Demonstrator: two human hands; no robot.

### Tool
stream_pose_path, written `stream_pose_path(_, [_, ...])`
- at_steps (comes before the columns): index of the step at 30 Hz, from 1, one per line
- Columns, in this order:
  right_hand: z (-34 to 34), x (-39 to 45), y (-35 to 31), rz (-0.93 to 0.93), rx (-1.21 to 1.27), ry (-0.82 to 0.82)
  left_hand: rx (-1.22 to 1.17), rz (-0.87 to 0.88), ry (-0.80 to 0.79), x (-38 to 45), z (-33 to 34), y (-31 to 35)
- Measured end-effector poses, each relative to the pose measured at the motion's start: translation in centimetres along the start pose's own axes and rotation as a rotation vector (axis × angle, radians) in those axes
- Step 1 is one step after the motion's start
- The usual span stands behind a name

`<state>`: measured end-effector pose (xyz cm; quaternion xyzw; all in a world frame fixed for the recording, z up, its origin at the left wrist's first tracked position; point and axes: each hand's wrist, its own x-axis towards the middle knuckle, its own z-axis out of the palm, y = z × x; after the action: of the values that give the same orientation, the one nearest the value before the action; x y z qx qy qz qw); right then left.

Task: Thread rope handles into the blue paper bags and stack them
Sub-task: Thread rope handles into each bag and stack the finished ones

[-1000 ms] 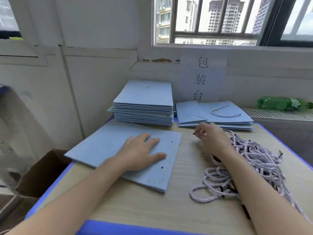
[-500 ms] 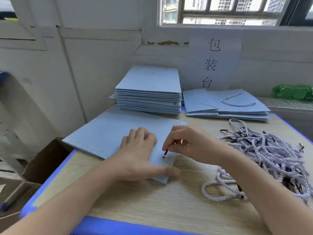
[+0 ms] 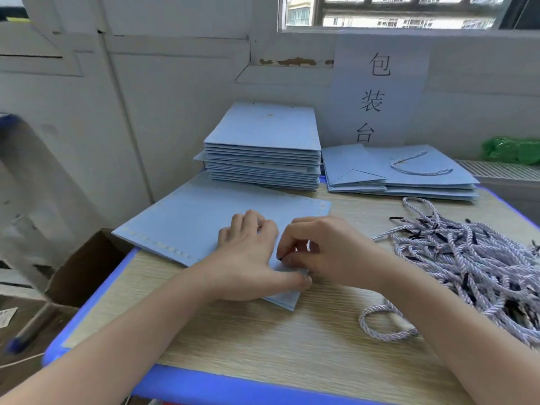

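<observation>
A flat blue paper bag (image 3: 193, 223) lies across the table in front of me. My left hand (image 3: 248, 255) rests on its near right part, fingers curled on top and thumb at the bag's edge. My right hand (image 3: 324, 249) pinches the dark tip of a rope handle right at the bag's near corner; the tip is mostly hidden by my fingers. A heap of pale lilac rope handles (image 3: 473, 258) lies to the right. A tall stack of flat blue bags (image 3: 263, 147) stands at the back. Beside it lies a lower stack of bags with a handle (image 3: 409, 168) on top.
The wooden table (image 3: 263, 340) has a blue edge. A paper sign (image 3: 377, 95) with dark characters hangs on the wall behind. A green plastic item (image 3: 511, 150) lies on the sill at far right. An open cardboard box (image 3: 84, 270) stands on the floor at left.
My right hand came from the rope heap at the back to the bag's near corner with a rope tip. My left hand curled its fingers on the bag. The view tilted down.
</observation>
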<state>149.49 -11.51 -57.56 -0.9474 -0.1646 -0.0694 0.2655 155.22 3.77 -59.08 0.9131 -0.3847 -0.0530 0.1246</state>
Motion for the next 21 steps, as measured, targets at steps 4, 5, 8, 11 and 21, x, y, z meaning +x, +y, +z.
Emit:
stream_pose_path(4, [-1.1, -0.3, 0.1, -0.019, -0.043, -0.007, -0.141, -0.034, 0.052, -0.1, -0.5, 0.3])
stream_pose_path(5, [-1.2, -0.3, 0.1, -0.024, -0.06, -0.011, -0.19, -0.039, 0.061, -0.1, -0.7, 0.4])
stream_pose_path(8, [-1.1, -0.4, 0.0, -0.088, -0.107, 0.015, -0.287, -0.021, 0.078, -0.5, -1.4, 0.6])
stream_pose_path(11, [-2.1, -0.7, 0.0, -0.018, -0.05, 0.202, -0.407, -0.042, 0.116, -0.7, -2.4, 0.1])
stream_pose_path(21, [-0.4, -0.3, -1.5, 0.303, 0.176, -0.002, -0.491, -0.032, 0.062, -0.4, -3.4, -1.3])
